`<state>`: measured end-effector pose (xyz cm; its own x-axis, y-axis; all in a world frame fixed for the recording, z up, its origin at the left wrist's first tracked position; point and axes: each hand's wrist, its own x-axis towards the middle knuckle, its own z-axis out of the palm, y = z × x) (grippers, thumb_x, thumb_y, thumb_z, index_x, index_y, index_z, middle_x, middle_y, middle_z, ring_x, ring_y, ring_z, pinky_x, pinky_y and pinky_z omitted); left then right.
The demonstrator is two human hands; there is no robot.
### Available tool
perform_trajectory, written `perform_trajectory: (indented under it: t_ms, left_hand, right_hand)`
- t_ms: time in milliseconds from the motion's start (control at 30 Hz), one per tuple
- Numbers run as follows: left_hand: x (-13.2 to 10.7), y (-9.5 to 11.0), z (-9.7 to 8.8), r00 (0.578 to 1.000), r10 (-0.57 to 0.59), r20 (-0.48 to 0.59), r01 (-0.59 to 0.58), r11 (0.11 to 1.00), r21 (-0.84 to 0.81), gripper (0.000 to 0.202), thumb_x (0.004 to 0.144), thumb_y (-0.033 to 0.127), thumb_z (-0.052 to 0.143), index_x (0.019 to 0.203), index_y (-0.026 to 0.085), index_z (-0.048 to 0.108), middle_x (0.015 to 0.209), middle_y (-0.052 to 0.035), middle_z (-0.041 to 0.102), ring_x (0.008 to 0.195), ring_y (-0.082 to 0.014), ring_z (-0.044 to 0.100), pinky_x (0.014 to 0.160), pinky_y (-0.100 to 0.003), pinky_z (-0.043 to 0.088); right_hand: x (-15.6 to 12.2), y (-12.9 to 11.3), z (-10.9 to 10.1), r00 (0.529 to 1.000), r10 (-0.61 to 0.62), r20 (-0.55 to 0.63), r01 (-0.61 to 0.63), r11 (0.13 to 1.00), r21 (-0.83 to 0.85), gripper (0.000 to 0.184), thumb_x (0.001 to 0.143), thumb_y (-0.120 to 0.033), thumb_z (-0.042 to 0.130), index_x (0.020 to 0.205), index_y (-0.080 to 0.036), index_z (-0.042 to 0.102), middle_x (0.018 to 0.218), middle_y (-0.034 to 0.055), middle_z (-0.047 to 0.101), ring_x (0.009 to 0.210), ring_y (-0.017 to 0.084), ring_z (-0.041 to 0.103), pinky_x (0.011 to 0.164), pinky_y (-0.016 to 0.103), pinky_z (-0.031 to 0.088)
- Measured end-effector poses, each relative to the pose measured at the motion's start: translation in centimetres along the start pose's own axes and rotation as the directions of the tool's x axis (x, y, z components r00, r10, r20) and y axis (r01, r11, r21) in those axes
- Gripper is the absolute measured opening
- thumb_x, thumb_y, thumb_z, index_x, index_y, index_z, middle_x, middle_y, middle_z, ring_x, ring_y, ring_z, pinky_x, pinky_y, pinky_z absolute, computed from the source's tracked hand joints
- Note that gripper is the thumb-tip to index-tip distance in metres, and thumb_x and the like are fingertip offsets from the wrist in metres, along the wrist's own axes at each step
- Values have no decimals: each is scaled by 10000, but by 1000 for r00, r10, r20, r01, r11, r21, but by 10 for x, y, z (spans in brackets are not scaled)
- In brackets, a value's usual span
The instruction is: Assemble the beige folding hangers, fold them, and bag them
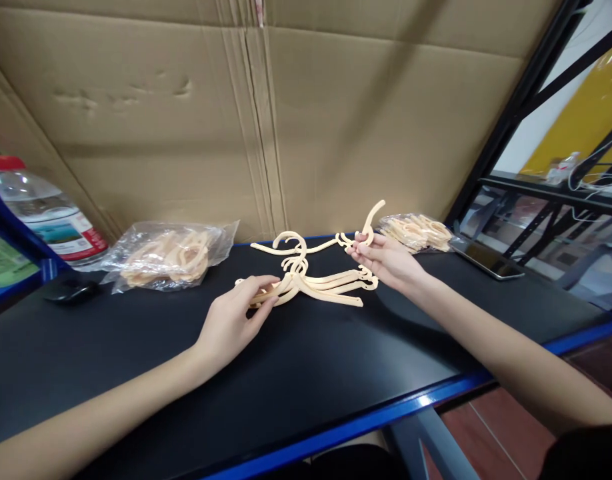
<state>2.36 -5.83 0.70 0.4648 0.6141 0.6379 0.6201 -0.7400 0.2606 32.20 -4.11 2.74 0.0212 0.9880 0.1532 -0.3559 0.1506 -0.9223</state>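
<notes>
My left hand (239,317) is closed round the left arm of a cream plastic clothes hanger (329,297), whose hook points up. More hangers of the same kind (331,281) lie beneath and behind it, overlapping, so I cannot separate them all. My right hand (391,259) pinches a curved cream hanger piece (373,217) whose end sticks up above the fingers; its lower part is hidden by them. Behind the pile, a further hanger arm (311,249) stretches along the back of the black table (286,373).
To the left, a clear bag of cream hanger parts (169,257) lies near a dark mouse (73,292) and a big red-capped bottle (56,210). A second bag (417,231) and a phone (489,259) are on the right. Cardboard (336,120) stands along the back.
</notes>
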Motion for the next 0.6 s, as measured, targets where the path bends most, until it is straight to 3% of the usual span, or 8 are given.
perform_trajectory:
  t_ms: [100,267,367,500,600]
  left_hand:
    - [-3,-3,0,999,16,-34,-18,999,-32,181,910,271,522,1066,198,578,949,-23,663,804,-160,643,703,-255,508]
    - [-3,-5,1,998,-12,-64,4,992,-129,150,899,252,545,1021,190,606,945,-28,673,833,-162,654,754,-261,532]
    - [-4,-5,2,997,-26,-67,14,985,-169,150,899,249,544,1021,190,608,961,-33,672,851,-166,660,778,-272,549]
    - [-5,-4,2,995,-45,-84,29,982,-184,143,900,256,543,1017,198,600,941,-33,666,808,-160,661,731,-263,566]
    - [-5,-3,1,993,-71,-96,54,984,-170,130,897,259,549,1004,202,595,915,-32,660,789,-160,656,715,-268,567]
  right_hand:
    - [-13,3,6,997,52,63,-50,998,-34,234,621,-212,827,750,-187,634,803,-9,610,897,189,666,890,329,507]
    - [-24,5,0,995,49,91,-25,969,-247,222,652,-236,811,773,-172,636,725,-22,607,653,93,586,638,233,469]
    - [-22,3,-6,981,90,171,-25,938,-346,216,649,-240,813,717,-159,624,679,-15,609,590,84,528,542,217,409]
    - [-21,0,-9,952,206,226,-102,910,-402,203,666,-262,804,750,-151,656,638,-2,608,585,98,532,532,223,419]
    - [-22,-1,-9,949,232,213,-152,929,-337,207,663,-273,808,770,-159,672,735,8,625,677,109,576,627,229,492]
